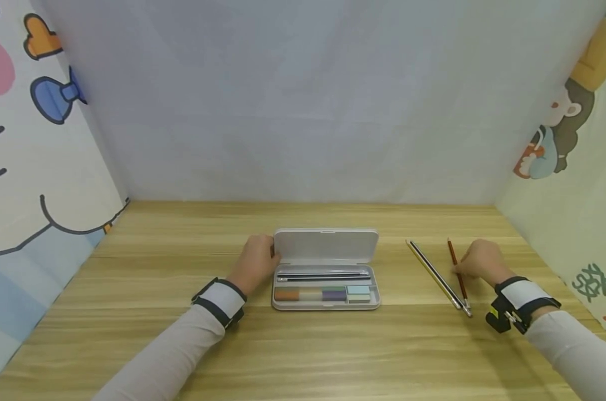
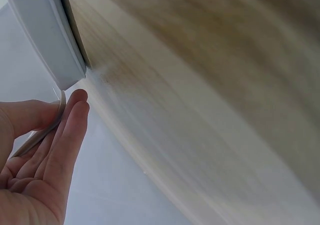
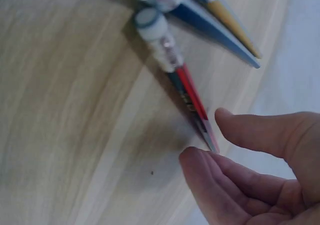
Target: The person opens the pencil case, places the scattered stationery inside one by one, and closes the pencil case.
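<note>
A white pencil case (image 1: pixel 327 305) lies on the table with its lid (image 1: pixel 325 247) raised. Inside it are dark pencils (image 1: pixel 323 276), an orange, white and purple block (image 1: pixel 310 294) and a light blue eraser (image 1: pixel 358 290). My left hand (image 1: pixel 253 263) pinches the left edge of the lid between thumb and fingers, as the left wrist view shows. On the right, a red-and-black striped pencil (image 1: pixel 453 253) with a white eraser end lies on the table. My right hand (image 1: pixel 483 260) is right beside it, thumb and fingers (image 3: pixel 200 162) apart on either side of the pencil.
A yellow pencil (image 1: pixel 428 267) and a dark blue and white one (image 1: pixel 438 278) lie side by side, left of the red pencil, their eraser ends close to its own. A pale cloth wall (image 1: pixel 308 111) stands behind the table, with printed panels (image 1: pixel 37 167) at the sides.
</note>
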`<state>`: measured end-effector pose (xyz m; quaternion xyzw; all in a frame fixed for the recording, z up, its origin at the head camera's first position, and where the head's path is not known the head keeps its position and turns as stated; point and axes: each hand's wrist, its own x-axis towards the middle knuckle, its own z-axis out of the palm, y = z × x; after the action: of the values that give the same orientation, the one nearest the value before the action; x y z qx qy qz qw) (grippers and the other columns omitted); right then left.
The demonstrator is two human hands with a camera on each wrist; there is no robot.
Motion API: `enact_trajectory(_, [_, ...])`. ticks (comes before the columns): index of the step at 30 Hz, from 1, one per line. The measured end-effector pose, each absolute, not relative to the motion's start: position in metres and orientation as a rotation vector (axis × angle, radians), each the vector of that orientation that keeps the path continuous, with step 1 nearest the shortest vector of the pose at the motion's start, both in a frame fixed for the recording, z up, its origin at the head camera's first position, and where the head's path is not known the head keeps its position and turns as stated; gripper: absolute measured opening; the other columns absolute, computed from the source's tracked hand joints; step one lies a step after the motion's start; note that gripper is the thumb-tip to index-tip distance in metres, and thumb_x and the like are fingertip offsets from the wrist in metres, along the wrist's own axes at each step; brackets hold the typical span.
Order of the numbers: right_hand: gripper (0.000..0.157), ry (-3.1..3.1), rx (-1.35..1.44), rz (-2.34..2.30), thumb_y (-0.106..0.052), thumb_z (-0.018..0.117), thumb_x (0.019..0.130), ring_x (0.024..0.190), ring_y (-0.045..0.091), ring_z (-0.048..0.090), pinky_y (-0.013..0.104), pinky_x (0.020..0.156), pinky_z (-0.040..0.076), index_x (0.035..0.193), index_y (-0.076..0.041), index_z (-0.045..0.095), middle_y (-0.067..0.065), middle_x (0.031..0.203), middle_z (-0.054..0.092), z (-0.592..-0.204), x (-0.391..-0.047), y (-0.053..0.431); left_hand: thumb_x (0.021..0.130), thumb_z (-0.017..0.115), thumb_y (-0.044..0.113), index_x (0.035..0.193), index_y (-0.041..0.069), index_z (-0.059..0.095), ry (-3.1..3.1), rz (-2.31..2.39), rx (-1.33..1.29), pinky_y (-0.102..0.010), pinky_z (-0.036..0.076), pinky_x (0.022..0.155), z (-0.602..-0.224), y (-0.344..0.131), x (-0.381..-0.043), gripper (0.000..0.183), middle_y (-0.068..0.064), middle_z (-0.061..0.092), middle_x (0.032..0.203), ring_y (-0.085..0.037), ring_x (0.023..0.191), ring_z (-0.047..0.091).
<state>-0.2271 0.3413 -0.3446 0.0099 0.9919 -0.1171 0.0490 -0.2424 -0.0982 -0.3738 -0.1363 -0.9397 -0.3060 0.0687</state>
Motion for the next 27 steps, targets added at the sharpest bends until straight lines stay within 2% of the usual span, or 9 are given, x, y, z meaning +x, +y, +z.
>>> enact_trajectory(3, [0.023, 3.04, 0.055, -0.382, -0.02, 0.071, 0.07, 0.054, 0.016, 0.05, 0.031, 0.051, 0.04, 0.056, -0.003, 0.066, 0.003, 0.053, 0.061, -0.348, -0.227, 0.341, 0.076, 0.059, 0.0, 0.066, 0.002, 0.056, -2.832, -0.915, -0.406, -0.025, 0.04, 0.045, -0.373, -0.098, -0.242, 0.011, -0.005, 0.054, 0.056, -0.014, 0.05, 0.047])
enact_trajectory(8, [0.018, 3.05, 0.08, -0.421, -0.015, 0.069, 0.067, 0.052, 0.016, 0.053, 0.032, 0.051, 0.041, 0.056, -0.001, 0.065, 0.005, 0.051, 0.061, -0.351, -0.226, 0.341, 0.077, 0.06, 0.001, 0.067, 0.002, 0.056, -2.847, -0.896, -0.392, -0.025, 0.041, 0.046, -0.374, -0.098, -0.242, 0.011, -0.005, 0.054, 0.058, -0.014, 0.051, 0.048])
enact_trajectory(12, [0.018, 3.064, 0.078, -0.473, -0.016, 0.068, 0.066, 0.051, 0.014, 0.052, 0.03, 0.049, 0.039, 0.054, -0.003, 0.065, 0.001, 0.048, 0.059, -0.35, -0.228, 0.34, 0.077, 0.06, 0.001, 0.067, 0.002, 0.056, -2.844, -0.896, -0.396, -0.026, 0.041, 0.046, -0.375, -0.099, -0.242, 0.011, -0.005, 0.055, 0.058, -0.014, 0.052, 0.048])
enact_trajectory(16, [0.018, 3.072, 0.046, -0.527, -0.017, 0.067, 0.07, 0.051, 0.014, 0.055, 0.029, 0.048, 0.042, 0.064, 0.0, 0.068, 0.004, 0.052, 0.062, -0.344, -0.232, 0.337, 0.076, 0.06, 0.0, 0.064, 0.002, 0.054, -2.823, -0.894, -0.413, -0.025, 0.04, 0.045, -0.375, -0.099, -0.243, 0.013, -0.005, 0.053, 0.056, -0.014, 0.05, 0.047])
enact_trajectory(19, [0.021, 3.058, 0.026, -0.554, -0.016, 0.065, 0.074, 0.054, 0.015, 0.059, 0.033, 0.054, 0.048, 0.076, 0.004, 0.068, 0.009, 0.06, 0.066, -0.338, -0.233, 0.33, 0.075, 0.06, 0.0, 0.063, 0.002, 0.054, -2.808, -0.889, -0.421, -0.025, 0.038, 0.044, -0.375, -0.099, -0.243, 0.013, -0.004, 0.052, 0.055, -0.014, 0.049, 0.046])
enact_trajectory(24, [0.023, 3.038, -0.031, -0.628, -0.017, 0.064, 0.078, 0.058, 0.016, 0.062, 0.037, 0.061, 0.052, 0.084, 0.005, 0.068, 0.013, 0.068, 0.068, -0.333, -0.234, 0.311, 0.076, 0.06, 0.0, 0.067, 0.001, 0.057, -2.802, -0.897, -0.417, -0.025, 0.039, 0.044, -0.376, -0.099, -0.243, 0.009, -0.005, 0.054, 0.056, -0.014, 0.049, 0.047])
enact_trajectory(27, [0.024, 3.047, -0.09, -0.67, -0.018, 0.064, 0.079, 0.058, 0.016, 0.062, 0.036, 0.058, 0.052, 0.086, 0.005, 0.068, 0.014, 0.072, 0.068, -0.329, -0.232, 0.299, 0.076, 0.06, 0.0, 0.069, 0.001, 0.058, -2.812, -0.891, -0.423, -0.025, 0.04, 0.045, -0.377, -0.099, -0.243, 0.007, -0.005, 0.055, 0.057, -0.014, 0.05, 0.047])
